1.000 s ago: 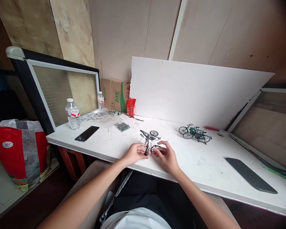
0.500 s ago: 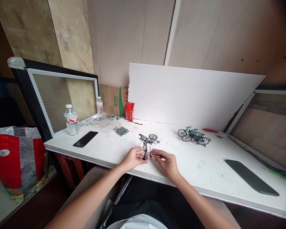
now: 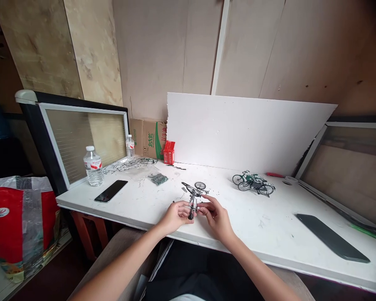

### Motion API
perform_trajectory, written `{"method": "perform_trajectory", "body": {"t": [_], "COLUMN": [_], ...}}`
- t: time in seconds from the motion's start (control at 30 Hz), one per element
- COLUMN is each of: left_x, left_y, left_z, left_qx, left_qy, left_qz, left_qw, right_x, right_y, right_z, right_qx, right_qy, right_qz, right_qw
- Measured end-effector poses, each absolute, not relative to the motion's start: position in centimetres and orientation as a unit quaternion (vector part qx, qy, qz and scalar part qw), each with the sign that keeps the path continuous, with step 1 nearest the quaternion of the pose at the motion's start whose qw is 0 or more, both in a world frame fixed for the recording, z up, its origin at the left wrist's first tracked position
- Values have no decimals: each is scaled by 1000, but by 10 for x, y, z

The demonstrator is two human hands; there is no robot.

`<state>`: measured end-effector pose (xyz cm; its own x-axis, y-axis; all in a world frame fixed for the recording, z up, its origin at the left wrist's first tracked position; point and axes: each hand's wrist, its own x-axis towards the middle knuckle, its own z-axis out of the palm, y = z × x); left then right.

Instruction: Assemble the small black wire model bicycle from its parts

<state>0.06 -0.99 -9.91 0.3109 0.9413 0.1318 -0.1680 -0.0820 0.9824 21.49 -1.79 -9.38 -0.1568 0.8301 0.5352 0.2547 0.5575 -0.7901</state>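
A small black and silver model bicycle (image 3: 192, 191), partly built, is tilted above the table near its front edge. My left hand (image 3: 174, 217) is closed on its lower end, fingers wrapped round a black part. From the other side my right hand (image 3: 219, 218) pinches at the bicycle's side with thumb and fingers, the index finger reaching up along it. What exactly the right fingertips grip is too small to make out. Just beyond lies a loose spoked wheel (image 3: 200, 185) among tiny scattered parts.
Assembled model bicycles (image 3: 253, 184) stand at the right. A packet of green parts (image 3: 158, 179), a phone (image 3: 111, 191), a water bottle (image 3: 93, 167) and parts frames (image 3: 131, 164) are on the left. A small red box (image 3: 169, 152) stands behind; a dark flat slab (image 3: 332, 236) lies right.
My right hand has moved in against the bicycle, its index finger now raised higher along it. The left hand keeps its hold. The view has tilted up slightly.
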Motion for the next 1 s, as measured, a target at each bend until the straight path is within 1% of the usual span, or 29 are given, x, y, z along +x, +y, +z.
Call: {"method": "perform_trajectory", "body": {"t": [0.2,0.37,0.63,1.0], "left_x": [1,4,1,-1], "left_y": [-9,-10,-12,-11], "left_z": [-102,-106,-99,-99], "left_qx": [573,548,594,592], "left_qy": [339,345,346,347], "left_qz": [462,473,451,458], "left_qw": [586,598,569,565], "right_x": [213,211,216,218], "right_y": [-20,-24,-18,-17], "right_z": [-92,-89,-90,-92], "right_qx": [-379,-364,-418,-394], "right_qy": [-706,-728,-684,-728], "right_qz": [257,237,211,184], "right_qw": [540,530,560,530]}}
